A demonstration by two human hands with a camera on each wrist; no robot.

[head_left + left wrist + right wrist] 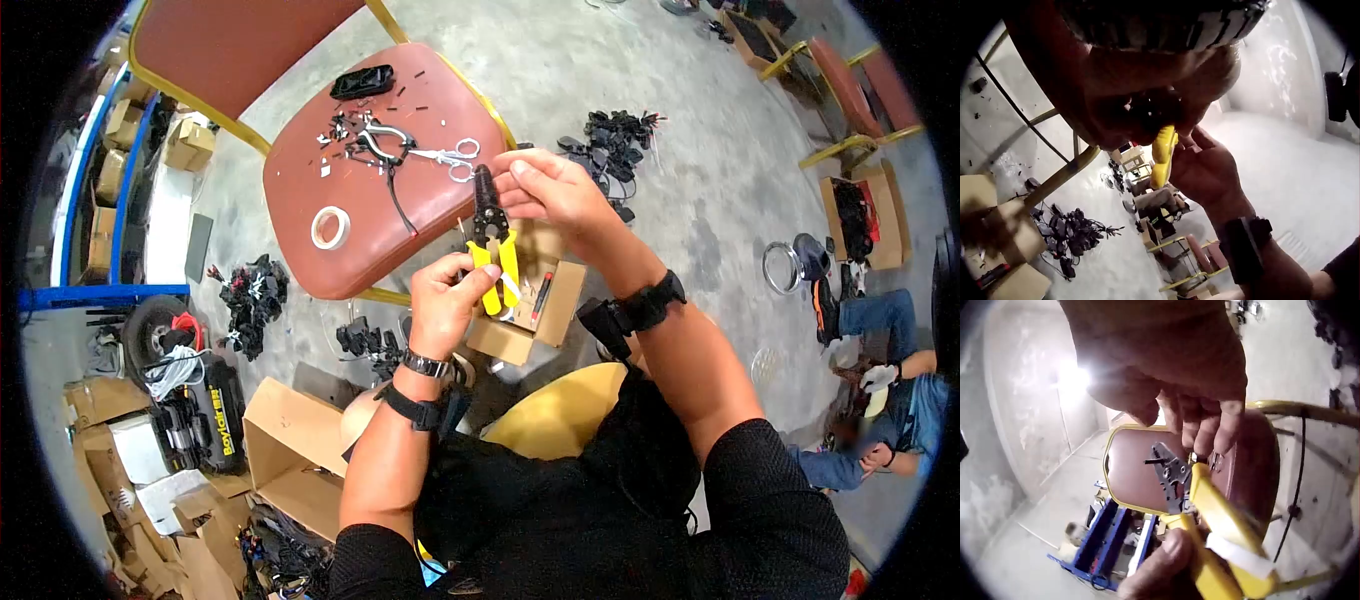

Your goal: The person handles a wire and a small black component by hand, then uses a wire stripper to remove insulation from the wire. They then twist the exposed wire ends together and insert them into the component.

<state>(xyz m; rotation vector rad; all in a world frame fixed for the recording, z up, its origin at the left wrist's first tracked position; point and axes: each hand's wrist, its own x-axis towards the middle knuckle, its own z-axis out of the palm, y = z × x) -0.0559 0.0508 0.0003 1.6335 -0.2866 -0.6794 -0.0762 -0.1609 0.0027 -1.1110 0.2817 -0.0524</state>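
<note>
My left hand (445,300) grips a wire stripper (490,222) by its yellow handles, its dark head pointing away from me. A white strip (1235,555) lies across the handles. In the right wrist view, a short black piece (1155,462) sits at the stripper's head. My right hand (560,195) is beside the head, fingers loosely extended and nothing visible in their grasp. On the red chair seat (290,215), close by, are scissors (445,157), pliers (385,145) and a white tape roll (330,228).
A black case (362,82) and small black scraps lie on the seat. Below my hands stands an open cardboard box (500,343) containing a red-and-black tool (543,296). Bundles of black parts (610,145) lie on the floor. A person (900,420) sits at far right.
</note>
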